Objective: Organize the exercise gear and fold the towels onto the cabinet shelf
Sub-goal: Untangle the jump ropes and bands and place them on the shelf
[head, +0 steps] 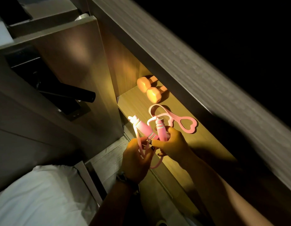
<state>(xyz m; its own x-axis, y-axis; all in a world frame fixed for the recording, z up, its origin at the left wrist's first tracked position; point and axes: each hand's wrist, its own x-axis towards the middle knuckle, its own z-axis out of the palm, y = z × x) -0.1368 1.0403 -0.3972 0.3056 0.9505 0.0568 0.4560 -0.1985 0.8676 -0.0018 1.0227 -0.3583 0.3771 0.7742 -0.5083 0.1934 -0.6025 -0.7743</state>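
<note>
Handles (151,130) of jump rope point toward shelf (206,141).

Pink jump rope (146,129) held; dumbbells (149,89), pink band (174,118) on shelf (206,144).

Room's dark around me, w/ warm yellow light only inside the wooden cabinet (108,66). Its grey woodgrain top edge (182,66) cuts diagonally across my view; black beyond it. Left, a black lever door handle (71,93) sticks out of a grey door (27,128). Below, grey plank floor (108,160) & white bedding (40,196) bottom left.
</note>
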